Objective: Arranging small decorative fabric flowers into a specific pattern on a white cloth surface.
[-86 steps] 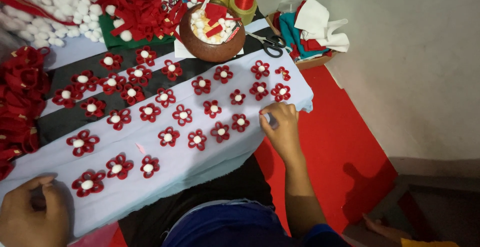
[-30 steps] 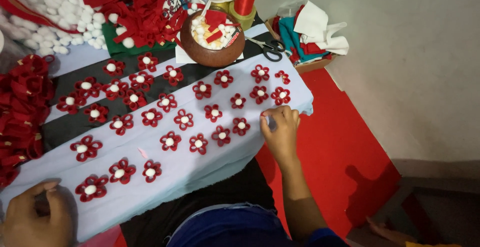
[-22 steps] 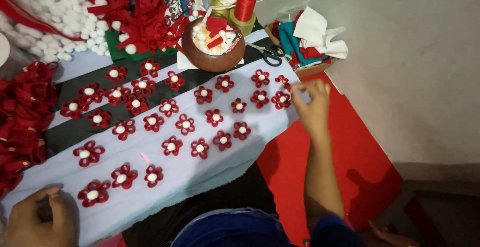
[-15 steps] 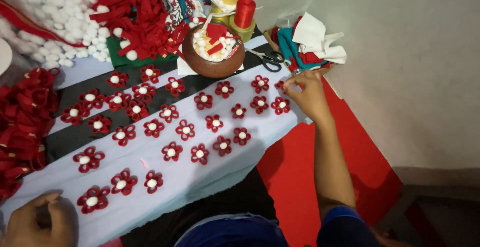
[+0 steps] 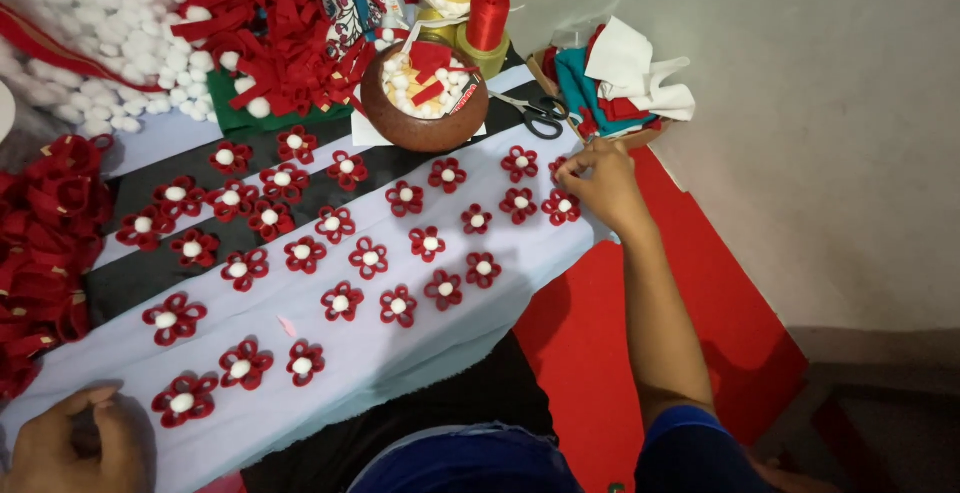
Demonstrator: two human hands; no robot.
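Note:
A long white cloth (image 5: 330, 353) lies across my lap and carries several red felt flowers (image 5: 370, 258) with white cotton centres, set in rows. My right hand (image 5: 603, 185) reaches to the cloth's far right end. Its fingertips are bunched on a red flower (image 5: 556, 166) that they partly hide. My left hand (image 5: 70, 443) rests at the cloth's near left end with fingers curled and thumb out, just left of a flower (image 5: 183, 400). Whether it grips the cloth cannot be told.
Beyond the rows stands a brown bowl (image 5: 425, 123) of cotton balls and red scraps. Black scissors (image 5: 540, 113), a red thread spool (image 5: 487, 18) and a box of fabric scraps (image 5: 620, 83) are behind my right hand. Cotton balls (image 5: 90, 13) and red strips (image 5: 270, 43) lie at the back, red loops (image 5: 40, 233) at left. A red mat (image 5: 600, 353) meets the grey wall (image 5: 830, 153).
My right hand left the cloth's near edge and moved up and right to the flowers at the far right end. My left hand stayed at the lower left.

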